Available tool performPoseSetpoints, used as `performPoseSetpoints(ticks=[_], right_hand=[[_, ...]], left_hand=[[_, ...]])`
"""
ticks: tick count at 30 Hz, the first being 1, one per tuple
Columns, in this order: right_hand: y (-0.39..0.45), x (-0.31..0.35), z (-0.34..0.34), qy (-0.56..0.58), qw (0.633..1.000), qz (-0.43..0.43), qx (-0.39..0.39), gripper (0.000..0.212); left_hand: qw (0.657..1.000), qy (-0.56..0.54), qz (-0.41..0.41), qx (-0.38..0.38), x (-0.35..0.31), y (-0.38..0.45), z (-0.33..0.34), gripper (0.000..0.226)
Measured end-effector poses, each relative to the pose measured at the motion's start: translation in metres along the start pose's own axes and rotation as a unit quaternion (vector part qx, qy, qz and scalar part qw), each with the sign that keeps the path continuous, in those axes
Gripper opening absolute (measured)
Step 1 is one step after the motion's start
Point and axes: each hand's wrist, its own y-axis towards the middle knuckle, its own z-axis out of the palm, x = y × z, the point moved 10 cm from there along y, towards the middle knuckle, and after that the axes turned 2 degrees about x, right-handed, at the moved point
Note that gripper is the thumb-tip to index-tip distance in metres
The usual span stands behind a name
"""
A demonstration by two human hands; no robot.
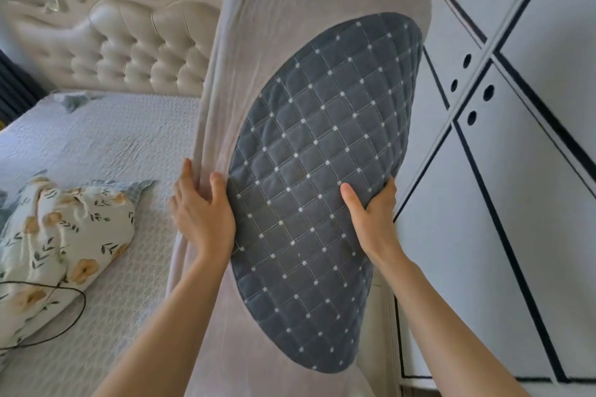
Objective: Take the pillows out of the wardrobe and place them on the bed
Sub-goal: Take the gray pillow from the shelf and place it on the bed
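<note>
So both hands are clamped on the pillow [309, 155], one on each long edge near the lower half. Left hand [201, 213] has its thumb on the front and fingers wrapped round the beige side; right hand [374, 219] does the same on the other edge, thumb lying on the quilted patch. Makes sense imo, it's a big long pillow, so gripping both sides keeps it from flopping or twisting.

It's held up in the air, stood on end and tilted a bit, between the bed [106, 145] on the left and the wardrobe [516, 171] on the right. Not touching the bed yet afaict, tho the bottom end runs out of frame so can't be 100% sure. Wardrobe doors look closed from here, white w/ black lines and round holes.

Looks: pale beige/greyish soft cover, w/ a big oval panel of dark blue-grey quilting on the front, diamond stitching and little white dots at the crossings. Looks plump and fairly light.

There's already a floral pillow [61, 245] lying on the bed lower left, w/ a thin black cable [75, 316] looped over it, and the tufted headboard [129, 51] is behind. I'd guess this one is mid-carry, prob headed for the bare stretch of bed up by the headboard.
</note>
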Motion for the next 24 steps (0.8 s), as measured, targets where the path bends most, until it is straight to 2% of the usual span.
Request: performPoseSetpoints(ticks=[4, 16, 24], right_hand=[[0.072, -0.017, 0.015, 0.075, 0.995, 0.035, 0.048, 0.068], [0.227, -0.054, 0.052, 0.113, 0.978, 0.127, 0.118, 0.093], [0.333, -0.059, 0.083, 0.131, 0.975, 0.159, 0.081, 0.094]], left_hand=[[0.999, 0.037, -0.002, -0.014, -0.015, 0.025, 0.048, 0.056], [0.993, 0.109, -0.003, -0.053, -0.048, 0.095, 0.168, 0.052], [0.995, 0.090, 0.005, -0.052, -0.063, 0.176, 0.244, 0.051]])
